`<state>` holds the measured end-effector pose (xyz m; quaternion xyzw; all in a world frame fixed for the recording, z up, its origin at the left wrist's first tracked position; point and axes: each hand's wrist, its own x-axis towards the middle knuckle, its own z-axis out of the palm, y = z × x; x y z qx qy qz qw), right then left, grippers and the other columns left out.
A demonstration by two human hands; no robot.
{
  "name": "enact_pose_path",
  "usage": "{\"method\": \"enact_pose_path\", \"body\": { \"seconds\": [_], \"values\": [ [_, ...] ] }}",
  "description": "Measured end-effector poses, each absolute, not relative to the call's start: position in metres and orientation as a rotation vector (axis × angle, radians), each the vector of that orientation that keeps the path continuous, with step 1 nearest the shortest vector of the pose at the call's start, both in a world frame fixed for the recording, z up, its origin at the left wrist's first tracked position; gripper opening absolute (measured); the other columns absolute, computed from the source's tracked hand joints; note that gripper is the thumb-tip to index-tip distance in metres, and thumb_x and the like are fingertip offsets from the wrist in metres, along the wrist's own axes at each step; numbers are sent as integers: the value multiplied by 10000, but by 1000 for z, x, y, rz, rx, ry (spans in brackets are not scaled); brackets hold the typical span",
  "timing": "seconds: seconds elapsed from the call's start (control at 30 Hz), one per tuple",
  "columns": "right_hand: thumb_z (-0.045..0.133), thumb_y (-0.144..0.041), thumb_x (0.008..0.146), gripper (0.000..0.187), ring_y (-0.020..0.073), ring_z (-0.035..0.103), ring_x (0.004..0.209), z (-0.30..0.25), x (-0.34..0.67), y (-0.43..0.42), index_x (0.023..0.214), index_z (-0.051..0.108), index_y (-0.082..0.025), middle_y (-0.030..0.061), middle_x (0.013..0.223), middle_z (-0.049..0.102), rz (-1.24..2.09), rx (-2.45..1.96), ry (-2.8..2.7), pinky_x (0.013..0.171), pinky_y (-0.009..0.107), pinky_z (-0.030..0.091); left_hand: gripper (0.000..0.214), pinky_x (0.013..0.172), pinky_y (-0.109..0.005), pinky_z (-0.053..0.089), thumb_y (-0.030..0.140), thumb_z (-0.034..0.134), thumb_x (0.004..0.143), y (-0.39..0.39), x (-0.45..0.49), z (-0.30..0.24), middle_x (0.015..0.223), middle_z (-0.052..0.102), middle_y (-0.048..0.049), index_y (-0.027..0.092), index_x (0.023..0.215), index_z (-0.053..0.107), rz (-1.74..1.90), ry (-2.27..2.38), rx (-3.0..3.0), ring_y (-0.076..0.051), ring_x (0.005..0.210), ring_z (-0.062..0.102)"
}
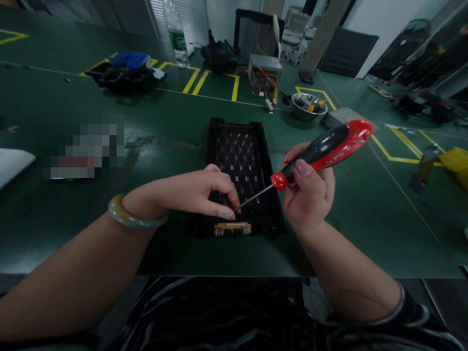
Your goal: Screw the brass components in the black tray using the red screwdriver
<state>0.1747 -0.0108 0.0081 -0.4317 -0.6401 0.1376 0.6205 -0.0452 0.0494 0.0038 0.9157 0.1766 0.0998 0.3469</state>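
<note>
In my right hand point(309, 190) is a screwdriver point(329, 146) with a red and black handle, tilted so its thin shaft points down and left. The fingers of my left hand point(215, 192) pinch together at the screwdriver's tip; whether a small screw sits between them is too small to tell. Both hands are over a black plastic panel point(272, 200) with a raised diamond pattern, lying flat on the table. Along the panel's near edge sits a small orange-brown circuit board point(233, 228) with metal ports, just below my left fingertips.
On the green table point(164, 126) stand a steel bowl of tools point(309, 107), a power supply with loose cables point(265, 70), a water bottle point(177, 39) and a black tray with blue items point(124, 70). A yellow object point(455, 165) lies far right.
</note>
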Motion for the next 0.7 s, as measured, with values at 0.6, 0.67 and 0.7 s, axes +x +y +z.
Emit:
{"method": "enact_pose_path", "body": {
  "seconds": [0.6,0.67,0.7],
  "values": [
    [689,-240,886,48,78,508,655,6,174,-6,883,723,-207,-20,794,615,723,-579,-1250,552,214,421,163,935,-235,398,352,668,960,57,-63,15,1030,779,48,296,1072,772,-58,696,2317,-154,1028,663],
    [689,-238,889,46,77,520,646,6,173,-8,899,722,-206,-26,787,615,762,-591,-1284,554,214,444,153,974,-244,376,346,672,958,56,-62,16,1017,779,44,289,1045,784,-63,667,2322,-154,1033,665],
    [693,-243,889,46,80,534,648,6,173,-9,901,718,-206,-27,788,622,772,-598,-1305,566,217,465,142,1000,-251,354,349,683,953,55,-61,16,1014,775,43,292,1022,793,-71,646,2336,-153,1035,662]
  ]
}}
